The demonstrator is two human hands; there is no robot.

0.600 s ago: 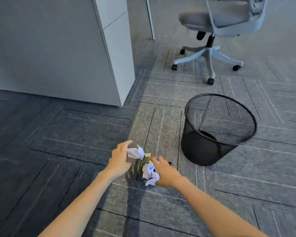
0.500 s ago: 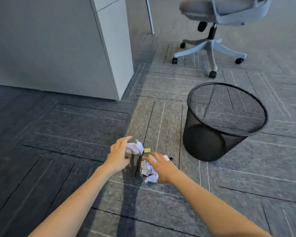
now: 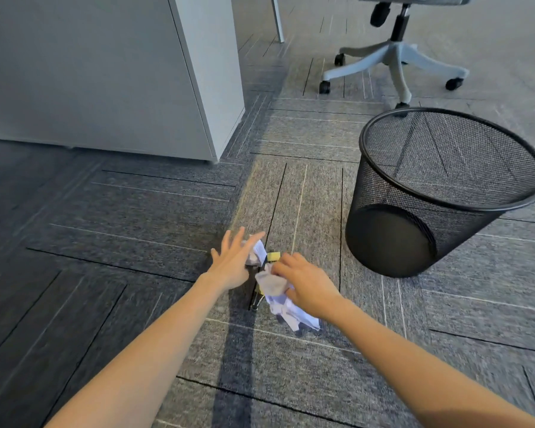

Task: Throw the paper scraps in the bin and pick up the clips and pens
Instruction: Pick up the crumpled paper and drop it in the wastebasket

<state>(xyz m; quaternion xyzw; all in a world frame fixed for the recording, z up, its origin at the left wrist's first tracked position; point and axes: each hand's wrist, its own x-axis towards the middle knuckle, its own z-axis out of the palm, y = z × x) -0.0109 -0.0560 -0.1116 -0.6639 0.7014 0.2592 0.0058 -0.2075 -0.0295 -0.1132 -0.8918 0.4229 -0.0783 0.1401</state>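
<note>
Two crumpled white paper scraps lie on the grey carpet, in front of and to the left of the black mesh bin (image 3: 380,193). My left hand (image 3: 230,262) has its fingers spread over the far paper scrap (image 3: 256,254) and touches it. My right hand (image 3: 308,284) is curled onto the near paper scrap (image 3: 274,285), whose loose end (image 3: 294,318) trails out under my wrist. A yellow clip (image 3: 273,256) shows between my two hands. The metal handle of a binder clip (image 3: 256,301) pokes out beside the near scrap. Whatever else lies under my hands is hidden.
The bin stands upright and looks empty. A white cabinet (image 3: 204,88) stands at the back left. An office chair base on castors (image 3: 396,61) stands behind the bin. Striped carpet tiles cover the floor.
The view has come lower and closer to the floor. My right hand has curled tighter onto the near scrap. My left hand's fingers have spread over the far scrap.
</note>
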